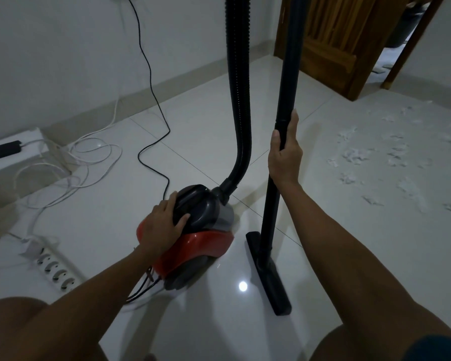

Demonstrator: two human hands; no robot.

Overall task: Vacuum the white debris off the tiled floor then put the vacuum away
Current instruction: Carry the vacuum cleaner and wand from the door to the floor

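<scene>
A glossy tiled floor (349,243) carries scattered white debris (375,162) at right. A red vacuum (201,243) sits left of centre; the left hand (162,225) lies spread flat on it, possibly pressing. The right hand (284,155) grips the upright wand (287,87).

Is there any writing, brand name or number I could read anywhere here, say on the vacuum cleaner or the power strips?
None can be read.
Vacuum cleaner body: red and grey casing, no legible brand or label; the left hand covers part of it.
Wand, held by the right hand: plain black.
White power strip: no print visible.
Black power strip: too blurred to tell.
</scene>
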